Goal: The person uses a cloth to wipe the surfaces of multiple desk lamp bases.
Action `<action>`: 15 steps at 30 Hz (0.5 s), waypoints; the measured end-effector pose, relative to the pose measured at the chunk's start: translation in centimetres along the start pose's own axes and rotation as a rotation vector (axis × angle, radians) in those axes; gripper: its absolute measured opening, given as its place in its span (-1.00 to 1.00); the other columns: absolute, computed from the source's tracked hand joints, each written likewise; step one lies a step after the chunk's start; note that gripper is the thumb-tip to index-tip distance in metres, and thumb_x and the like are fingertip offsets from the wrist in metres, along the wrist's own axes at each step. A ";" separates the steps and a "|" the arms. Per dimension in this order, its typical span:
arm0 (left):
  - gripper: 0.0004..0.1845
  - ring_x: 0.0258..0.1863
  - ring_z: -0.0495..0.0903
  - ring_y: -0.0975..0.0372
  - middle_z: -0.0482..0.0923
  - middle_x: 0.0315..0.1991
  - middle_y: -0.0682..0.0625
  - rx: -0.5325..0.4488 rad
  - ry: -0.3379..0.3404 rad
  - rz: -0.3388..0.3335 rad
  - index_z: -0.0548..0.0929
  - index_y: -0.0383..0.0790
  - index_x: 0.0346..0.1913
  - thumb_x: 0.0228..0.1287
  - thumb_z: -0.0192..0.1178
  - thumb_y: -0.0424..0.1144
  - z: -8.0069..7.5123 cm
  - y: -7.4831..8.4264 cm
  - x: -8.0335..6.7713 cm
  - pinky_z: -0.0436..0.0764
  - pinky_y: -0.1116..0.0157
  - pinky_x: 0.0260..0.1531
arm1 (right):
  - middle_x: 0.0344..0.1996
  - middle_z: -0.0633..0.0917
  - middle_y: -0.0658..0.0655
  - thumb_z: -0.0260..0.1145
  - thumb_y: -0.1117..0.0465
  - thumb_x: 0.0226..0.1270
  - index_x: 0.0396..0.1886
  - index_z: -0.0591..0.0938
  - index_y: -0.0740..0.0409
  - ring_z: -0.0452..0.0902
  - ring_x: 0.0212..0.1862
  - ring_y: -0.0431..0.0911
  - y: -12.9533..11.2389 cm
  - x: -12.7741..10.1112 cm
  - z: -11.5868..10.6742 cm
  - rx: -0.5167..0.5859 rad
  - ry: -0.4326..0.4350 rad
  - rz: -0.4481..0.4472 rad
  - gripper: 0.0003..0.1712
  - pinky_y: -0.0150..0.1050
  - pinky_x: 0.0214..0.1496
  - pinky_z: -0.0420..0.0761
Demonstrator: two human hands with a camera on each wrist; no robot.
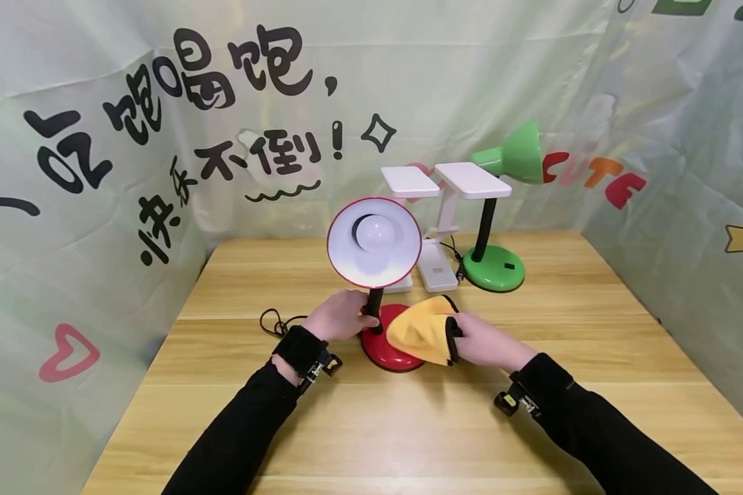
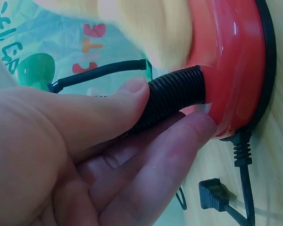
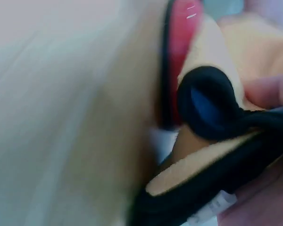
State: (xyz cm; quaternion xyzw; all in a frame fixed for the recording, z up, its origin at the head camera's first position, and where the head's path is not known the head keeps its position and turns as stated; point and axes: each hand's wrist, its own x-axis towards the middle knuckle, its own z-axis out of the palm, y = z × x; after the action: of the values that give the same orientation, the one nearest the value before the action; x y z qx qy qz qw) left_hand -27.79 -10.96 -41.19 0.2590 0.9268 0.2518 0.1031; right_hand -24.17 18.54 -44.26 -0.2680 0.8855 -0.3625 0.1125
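A red desk lamp stands upright on the table, its white-lined shade (image 1: 402, 258) and bulb facing me. My left hand (image 1: 342, 315) grips the lamp's black ribbed gooseneck (image 2: 179, 92) low down, thumb on one side and fingers on the other, close above the red base (image 2: 240, 66). In my right hand (image 1: 479, 339) is a yellow cloth (image 1: 422, 331) with black edging, bunched and laid against the right part of the red base. The right wrist view shows the cloth's folded black border (image 3: 207, 75) beside the base rim; part of that hand lies behind the cloth.
Behind the red lamp stand two white folding lamps (image 1: 473, 180) and a green lamp (image 1: 495, 268) with its shade turned right. The red lamp's black cord and plug (image 2: 212, 194) lie on the table (image 1: 408, 430) to the left. A printed fabric backdrop (image 1: 322, 227) hangs behind.
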 end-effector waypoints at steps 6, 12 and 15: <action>-0.74 -0.25 0.57 0.22 0.65 -0.23 0.01 -0.013 0.024 0.090 0.53 -0.16 0.00 0.37 0.34 -0.22 -0.1 -0.2 -0.1 0.59 0.30 -0.13 | -0.49 0.55 -0.04 0.22 0.34 0.38 -0.34 0.59 0.02 0.46 -0.41 -0.17 -0.3 1.7 0.4 -0.097 0.056 0.059 -0.86 -0.26 -0.26 0.48; -0.65 -0.13 0.58 0.23 0.68 -0.13 0.00 -0.014 0.027 0.083 0.52 -0.17 0.13 0.37 0.33 -0.22 -0.1 -0.3 -0.2 0.59 0.24 0.01 | -0.41 0.64 0.00 0.18 0.48 0.21 -0.32 0.61 0.06 0.49 -0.35 -0.13 -0.8 5.0 0.7 -0.170 0.036 0.044 -0.76 -0.23 -0.23 0.51; -0.61 -0.13 0.58 0.23 0.66 -0.13 0.01 0.003 0.022 0.069 0.51 -0.17 0.17 0.37 0.33 -0.19 -0.1 -0.3 -0.2 0.60 0.25 0.00 | -0.38 0.64 0.02 0.19 0.46 0.25 -0.27 0.61 0.08 0.51 -0.35 -0.12 -0.9 6.5 0.8 -0.149 0.025 0.043 -0.80 -0.22 -0.21 0.53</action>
State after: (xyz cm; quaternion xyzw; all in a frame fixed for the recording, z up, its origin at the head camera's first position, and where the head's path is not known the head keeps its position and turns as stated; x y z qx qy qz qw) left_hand -27.82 -11.30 -41.24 0.2884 0.9186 0.2568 0.0839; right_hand -28.95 13.94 -44.25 -0.2519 0.9170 -0.2963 0.0890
